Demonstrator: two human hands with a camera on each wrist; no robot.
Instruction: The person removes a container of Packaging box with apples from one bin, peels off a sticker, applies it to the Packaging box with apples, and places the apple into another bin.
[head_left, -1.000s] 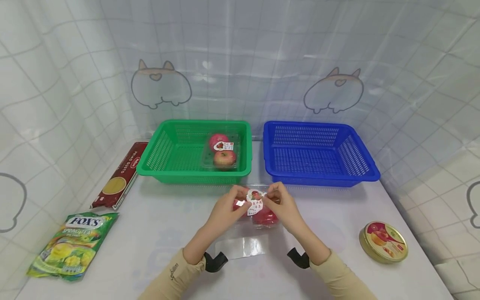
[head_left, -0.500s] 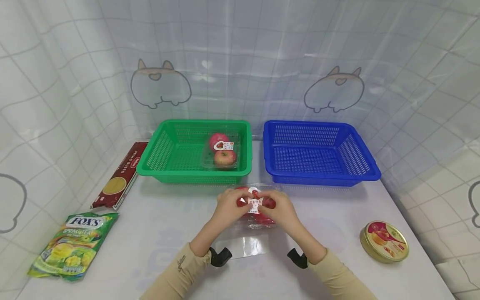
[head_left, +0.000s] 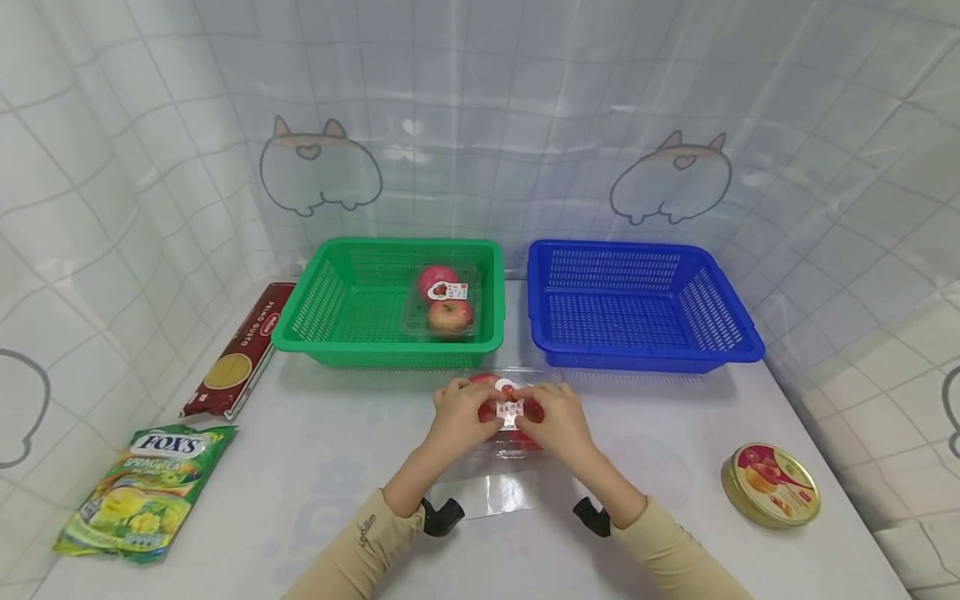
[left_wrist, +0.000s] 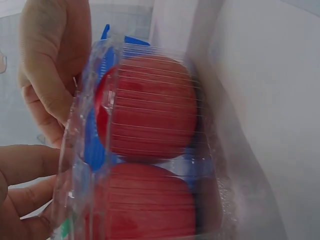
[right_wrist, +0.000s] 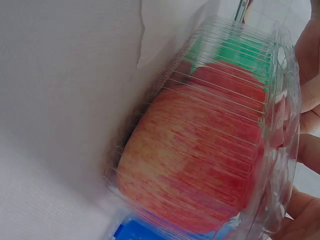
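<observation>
A clear plastic clamshell box [head_left: 512,453] of red apples [left_wrist: 150,110] stands on the table in front of me. On its lid lies a white sticker label [head_left: 510,411] with red print and a fruit picture. My left hand [head_left: 456,417] is at the label's left side, thumb and forefinger spread apart with tips on it. My right hand [head_left: 558,417] mirrors this on the right side. Both wrist views show fingers [left_wrist: 37,165] right at the lid's surface, above the ribbed side wall. The label is out of sight in those views.
Behind the box stand a green basket [head_left: 390,345], holding another labelled apple box [head_left: 450,315], and a blue basket [head_left: 645,357]. A glossy backing sheet [head_left: 491,493] lies nearer me. At left are a brown pasta pack [head_left: 240,354] and a sweets bag [head_left: 146,492]; at right, a round tin [head_left: 772,485].
One second ago both hands held the label by its edges above the box. It now lies flatter on the lid, and the fingertips have come closer together over it.
</observation>
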